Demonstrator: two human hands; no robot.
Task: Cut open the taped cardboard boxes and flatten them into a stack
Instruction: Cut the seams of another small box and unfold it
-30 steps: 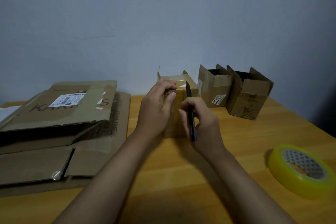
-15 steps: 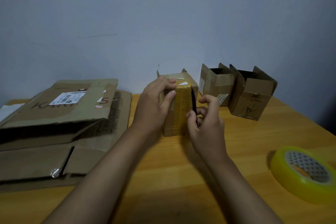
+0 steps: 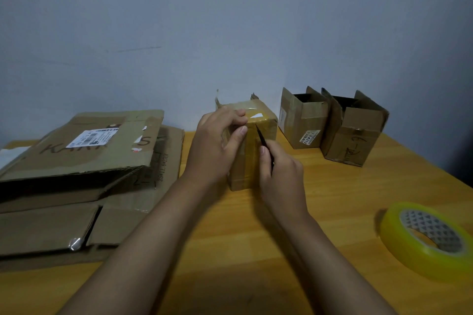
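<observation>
Since a moment ago my right hand (image 3: 280,170) has tilted the dark cutter (image 3: 263,139), pinched, into the tape seam of the small taped box (image 3: 252,151) at table centre, my left hand (image 3: 217,140) gripping its top. Flattened cardboard (image 3: 84,161) lies stacked at nine o'clock; two opened boxes (image 3: 332,125) at two o'clock remain unflattened, I judge

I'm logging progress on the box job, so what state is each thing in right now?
taped box: upright, still sealed
left hand: grips the box top
right hand: holds the black cutter
black cutter: tip at the box's tape
two small boxes: upright, tops open
flattened boxes: stacked
tape roll: lying flat
</observation>
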